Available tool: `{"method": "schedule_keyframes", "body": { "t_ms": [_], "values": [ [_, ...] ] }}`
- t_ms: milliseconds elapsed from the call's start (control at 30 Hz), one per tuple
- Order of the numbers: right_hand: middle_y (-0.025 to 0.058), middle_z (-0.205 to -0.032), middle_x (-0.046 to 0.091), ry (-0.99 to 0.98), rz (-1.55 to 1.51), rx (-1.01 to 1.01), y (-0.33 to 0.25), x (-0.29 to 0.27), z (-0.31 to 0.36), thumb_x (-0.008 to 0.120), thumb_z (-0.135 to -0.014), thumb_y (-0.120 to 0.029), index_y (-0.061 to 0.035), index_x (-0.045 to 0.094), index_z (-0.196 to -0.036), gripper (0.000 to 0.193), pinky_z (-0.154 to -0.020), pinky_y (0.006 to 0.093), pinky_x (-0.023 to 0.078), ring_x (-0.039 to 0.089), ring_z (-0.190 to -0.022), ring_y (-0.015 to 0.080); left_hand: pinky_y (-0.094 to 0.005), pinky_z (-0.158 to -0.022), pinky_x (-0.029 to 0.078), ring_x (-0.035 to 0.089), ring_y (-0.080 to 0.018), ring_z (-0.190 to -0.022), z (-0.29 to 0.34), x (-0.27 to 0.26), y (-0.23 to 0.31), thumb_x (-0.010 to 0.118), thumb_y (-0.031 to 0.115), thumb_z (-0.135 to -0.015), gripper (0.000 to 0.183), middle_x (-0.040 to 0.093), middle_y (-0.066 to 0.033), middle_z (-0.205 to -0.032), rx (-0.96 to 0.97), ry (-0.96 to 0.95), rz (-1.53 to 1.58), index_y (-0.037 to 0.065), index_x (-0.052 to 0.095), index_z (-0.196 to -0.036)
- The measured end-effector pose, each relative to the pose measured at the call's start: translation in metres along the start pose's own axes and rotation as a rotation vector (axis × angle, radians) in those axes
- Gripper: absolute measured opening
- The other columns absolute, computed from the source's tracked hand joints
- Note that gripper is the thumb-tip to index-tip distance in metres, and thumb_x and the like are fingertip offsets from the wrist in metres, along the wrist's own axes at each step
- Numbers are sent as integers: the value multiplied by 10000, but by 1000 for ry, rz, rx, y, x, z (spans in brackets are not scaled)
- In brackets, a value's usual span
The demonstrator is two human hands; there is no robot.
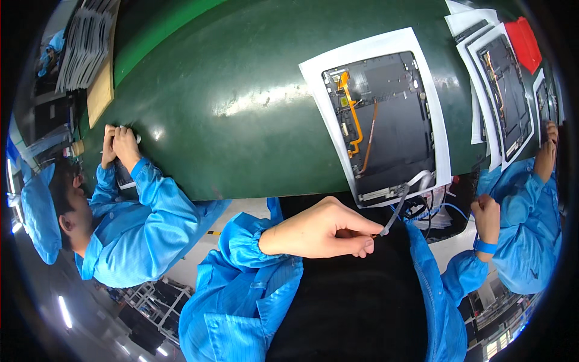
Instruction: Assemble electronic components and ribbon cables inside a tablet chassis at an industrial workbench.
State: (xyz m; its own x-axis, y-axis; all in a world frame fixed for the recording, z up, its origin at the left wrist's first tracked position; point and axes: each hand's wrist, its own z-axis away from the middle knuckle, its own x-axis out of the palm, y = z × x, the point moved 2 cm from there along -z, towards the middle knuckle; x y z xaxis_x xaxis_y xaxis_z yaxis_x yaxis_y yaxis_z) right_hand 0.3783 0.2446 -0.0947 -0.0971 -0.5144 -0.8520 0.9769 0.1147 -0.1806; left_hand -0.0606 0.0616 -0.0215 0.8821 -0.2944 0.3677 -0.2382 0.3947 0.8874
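Note:
My left hand (pixel 322 232) is closed in a pinch on the end of a thin grey strip (pixel 393 218), in front of the table edge. The strip runs up to the near edge of an open black tablet housing (pixel 398 133) and curls there. Inside the housing lie an orange flex cable (pixel 351 114) and a thin copper-coloured cable (pixel 370 133). Under it is a white sheet (pixel 442 158). My right hand (pixel 486 218), with a blue wristband (pixel 484 246), is raised right of the housing, its fingers curled; what they hold, if anything, is hidden.
More tablet housings (pixel 505 90) on white sheets and a red pouch (pixel 523 45) lie at the right of the green table (pixel 241 139). Co-workers in blue sit on both sides. A coiled blue cord (pixel 425 215) hangs by the table edge. Stacked sheets (pixel 86 45) stand far left.

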Motion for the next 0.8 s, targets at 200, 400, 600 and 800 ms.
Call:
{"method": "schedule_keyframes", "body": {
  "t_ms": [200, 400, 600, 800],
  "values": [
    [184, -1289, 690, 298, -473, -536, -148, -39, 24, 736, -862, 27, 31, 718, -1142, 281, -894, 356, 543, 695, -1073, 295, -303, -846, 636, 805, -205, -928, -2, 0, 1, 710, 1, -991, 334, 811, -141, -1018, -11, -17, -48, -28, 712, -1323],
    [154, -1289, 709, -35, -310, -1038, -239, -26, 10, 748, -764, 83, -66, 788, -1134, 401, -734, 365, 597, 735, -875, 263, -305, -823, 638, 805, -210, -929, -1, -2, 8, 713, -2, -985, 327, 808, -142, -1026, 7, -63, -119, -39, 711, -1310],
    [155, -971, 769, 44, -310, -985, -223, -25, 5, 742, -784, 75, 21, 792, -994, 222, -737, 386, 606, 740, -862, 304, -303, -832, 643, 804, -212, -933, 12, -7, 4, 701, -8, -988, 332, 806, -147, -1029, 6, -70, -104, -41, 706, -1319],
    [216, -966, 779, -32, -256, -238, -129, -39, 2, 720, -804, 108, 74, 759, -1091, 291, -747, 358, 587, 753, -796, 316, -305, -827, 655, 805, -215, -932, 21, -14, 8, 697, -33, -983, 347, 804, -156, -1033, -1, -60, 36, -35, 704, -1330]
  ]
}}
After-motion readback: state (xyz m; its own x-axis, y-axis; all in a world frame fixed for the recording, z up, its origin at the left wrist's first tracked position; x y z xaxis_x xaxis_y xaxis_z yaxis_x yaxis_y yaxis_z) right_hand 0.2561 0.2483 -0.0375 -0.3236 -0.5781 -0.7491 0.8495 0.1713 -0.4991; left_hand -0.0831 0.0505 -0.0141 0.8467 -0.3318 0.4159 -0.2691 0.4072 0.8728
